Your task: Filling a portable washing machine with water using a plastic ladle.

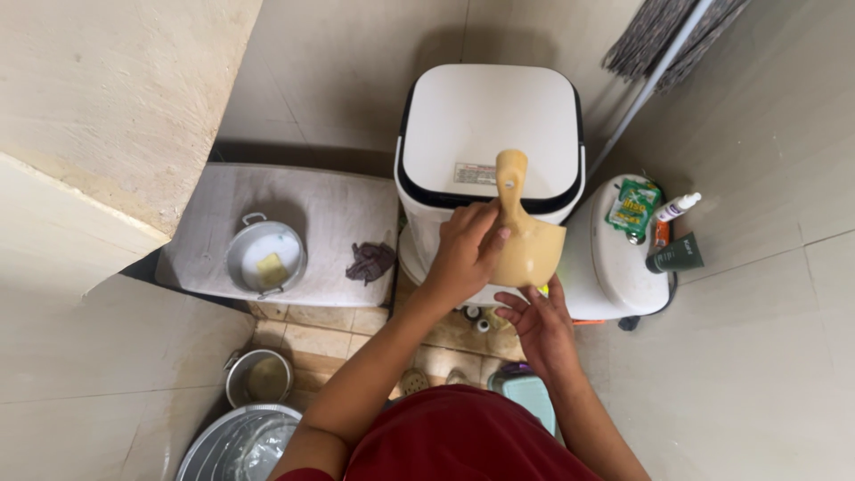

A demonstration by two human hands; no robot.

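Left hand [465, 254] is clamped on the handle of a smooth tan plastic scoop [525, 236], held upright against the front of the boxy white washing machine [485, 125] with rounded lid and black trim. Right hand [539, 325] is open, fingers spread, just below the scoop's bowl. Left of the machine, a pale stone surface [329, 209] carries a round metal pan [264, 256] and a crumpled dark cloth [370, 261].
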